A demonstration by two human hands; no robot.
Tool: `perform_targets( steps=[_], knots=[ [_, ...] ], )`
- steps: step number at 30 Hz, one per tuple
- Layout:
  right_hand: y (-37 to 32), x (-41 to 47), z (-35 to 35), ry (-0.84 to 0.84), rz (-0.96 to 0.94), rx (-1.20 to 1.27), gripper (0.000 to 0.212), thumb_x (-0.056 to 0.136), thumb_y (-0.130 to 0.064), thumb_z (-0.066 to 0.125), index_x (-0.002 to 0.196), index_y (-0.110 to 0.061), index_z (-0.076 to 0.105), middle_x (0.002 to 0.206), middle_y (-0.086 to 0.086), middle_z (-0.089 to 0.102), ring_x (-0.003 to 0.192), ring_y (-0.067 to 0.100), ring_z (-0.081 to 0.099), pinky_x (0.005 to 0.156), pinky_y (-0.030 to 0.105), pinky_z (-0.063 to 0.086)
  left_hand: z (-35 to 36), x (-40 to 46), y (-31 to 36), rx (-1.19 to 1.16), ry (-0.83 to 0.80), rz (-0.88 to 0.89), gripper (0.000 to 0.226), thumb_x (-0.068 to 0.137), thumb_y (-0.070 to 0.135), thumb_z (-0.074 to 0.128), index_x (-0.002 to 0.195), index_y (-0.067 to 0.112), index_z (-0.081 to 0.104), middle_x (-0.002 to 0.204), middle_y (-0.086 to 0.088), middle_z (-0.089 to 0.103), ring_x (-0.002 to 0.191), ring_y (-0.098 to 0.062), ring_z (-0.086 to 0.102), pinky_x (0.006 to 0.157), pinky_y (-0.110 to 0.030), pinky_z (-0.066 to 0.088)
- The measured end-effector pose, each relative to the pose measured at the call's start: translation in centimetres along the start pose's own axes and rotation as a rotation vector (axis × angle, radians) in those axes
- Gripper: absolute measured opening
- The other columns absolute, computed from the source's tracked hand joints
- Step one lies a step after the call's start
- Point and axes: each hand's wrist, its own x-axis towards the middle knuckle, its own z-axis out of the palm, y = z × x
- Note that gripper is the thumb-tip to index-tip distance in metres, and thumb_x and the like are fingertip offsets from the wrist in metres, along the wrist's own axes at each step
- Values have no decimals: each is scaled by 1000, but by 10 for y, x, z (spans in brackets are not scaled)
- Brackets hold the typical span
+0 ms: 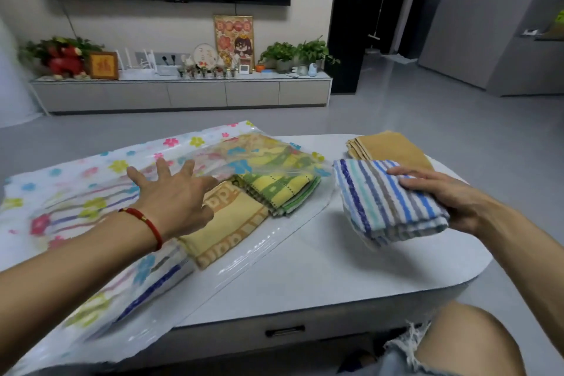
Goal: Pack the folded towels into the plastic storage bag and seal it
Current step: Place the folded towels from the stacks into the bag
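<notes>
At about four o'clock on the white oval table [335,268], the right hand [439,195] holds a folded blue-and-grey striped towel [387,201] in its grip, lifted just off the top. At nine o'clock the left hand [174,192], fingers spread wide, reaches over the flower-printed clear plastic storage bag [91,180], whose open mouth shows yellow and green folded towels [259,195]. Farther off, at one o'clock, lies a folded mustard-brown towel [387,146].

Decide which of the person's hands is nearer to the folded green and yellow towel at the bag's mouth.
Left. The left hand hovers open just beside the green and yellow towel; the right hand grips the striped towel farther off.
</notes>
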Motion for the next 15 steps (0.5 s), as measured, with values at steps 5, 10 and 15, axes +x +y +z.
perform_targets(
  steps=[5, 10, 15],
  knots=[
    [15, -21, 86, -281, 93, -104, 28, 98, -8, 65, 123, -18, 74, 125, 21, 73, 90, 33, 76, 65, 36, 66, -8, -10, -19, -31, 19, -30, 69, 84, 47, 54, 147, 42, 27, 164, 6, 9, 143, -49, 10, 99, -84, 8],
    [27, 8, 209, -394, -43, 104, 28, 100, -1, 60, 121, -15, 73, 120, 18, 75, 88, 29, 77, 67, 34, 65, -36, -3, -25, -65, 93, -18, 72, 85, 49, 51, 148, 31, 24, 164, 11, 4, 143, -51, 10, 97, -86, 7],
    [73, 61, 317, -21, -287, 104, 31, 100, -4, 61, 128, -17, 64, 132, 14, 69, 114, 27, 69, 100, 42, 57, -49, 5, -25, -109, 99, -48, 70, 85, 40, 53, 148, 30, 25, 164, 11, 6, 145, -50, 6, 97, -86, 2]
  ],
)
